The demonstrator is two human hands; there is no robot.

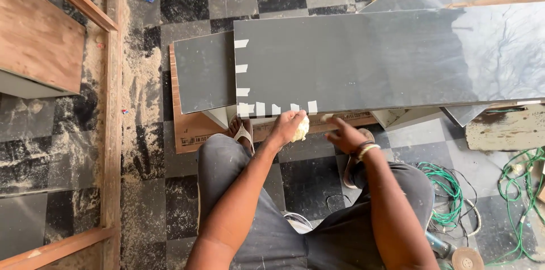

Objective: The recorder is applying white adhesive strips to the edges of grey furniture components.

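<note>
The left hand [288,126] closes its grip on a pale wad of cloth [301,129], pressed to the near edge of the grey laminate panel [363,57] at twelve o'clock from the knees, just right of the white tape strips [277,108]. Best rubbed with firm, short strokes along that edge. The right hand [344,134], at three o'clock of the left, holds nothing, fingers loosely spread, fingertips at the edge; both forearms reach forward.

Glossy grey laminate panel [369,60]; crumpled cream cloth [301,129].
</note>
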